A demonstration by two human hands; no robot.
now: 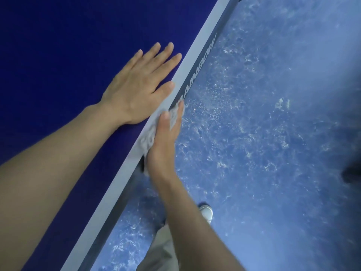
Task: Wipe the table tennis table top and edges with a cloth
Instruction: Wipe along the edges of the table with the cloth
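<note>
The dark blue table tennis table top (58,55) fills the left half, with a white border line (203,40) running along its side edge and a dark side rail (203,61) with white lettering below it. My left hand (138,87) lies flat on the top, fingers straight, thumb beside the white line. A grey cloth (150,133) is draped over the table's edge. My right hand (164,145) presses the cloth against the edge and rail with straight fingers, thumb on top of the cloth.
A mottled blue floor (273,133) spreads to the right of the table. My leg in beige trousers (160,249) and a white shoe (206,212) stand close to the rail. A dark blurred shape (351,173) sits at the right border.
</note>
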